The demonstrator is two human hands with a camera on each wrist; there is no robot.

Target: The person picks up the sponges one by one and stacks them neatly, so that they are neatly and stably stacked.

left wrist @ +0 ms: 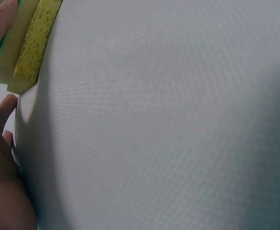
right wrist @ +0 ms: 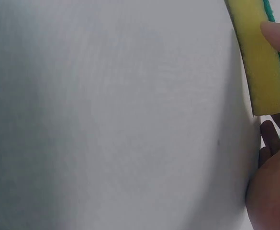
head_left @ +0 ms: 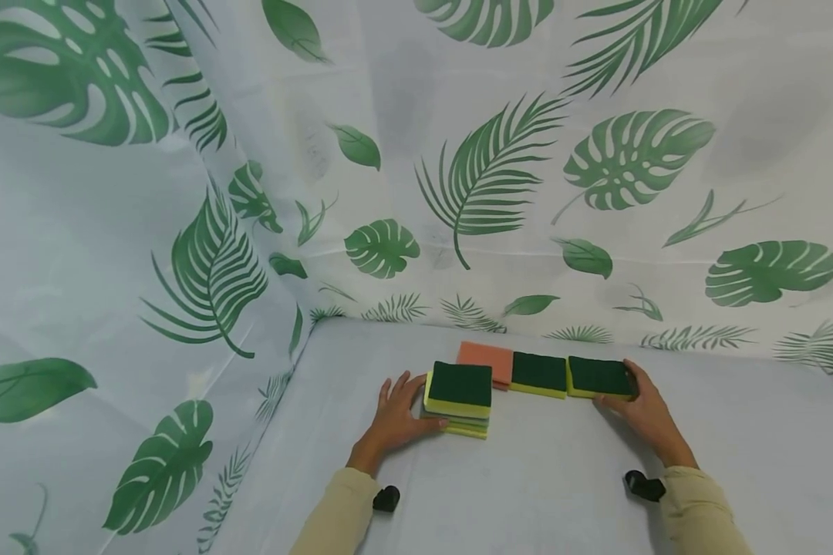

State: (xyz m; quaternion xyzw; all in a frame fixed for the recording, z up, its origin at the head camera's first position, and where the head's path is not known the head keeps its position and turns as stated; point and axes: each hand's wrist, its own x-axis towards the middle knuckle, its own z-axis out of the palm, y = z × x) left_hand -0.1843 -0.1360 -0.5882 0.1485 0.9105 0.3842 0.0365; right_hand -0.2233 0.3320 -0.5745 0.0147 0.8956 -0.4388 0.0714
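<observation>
My left hand (head_left: 394, 422) is beside a stack of scouring sponges, its thumb touching the front and its other fingers stretched out along the left side. The stack's top sponge (head_left: 461, 385) has a dark green pad over yellow foam. Porous yellow foam (left wrist: 37, 45) shows at the stack's edge in the left wrist view. My right hand (head_left: 647, 411) grips a green-and-yellow sponge (head_left: 597, 376) at its right end, thumb in front, fingers around the far side. This sponge's yellow side (right wrist: 262, 72) also shows in the right wrist view.
Left of the gripped sponge lies another green-and-yellow sponge (head_left: 537, 371), in a row with an orange sponge (head_left: 484, 354) partly behind the stack. All rest on a white surface (head_left: 527, 478). Leaf-printed white sheets (head_left: 389, 193) rise at the back and left.
</observation>
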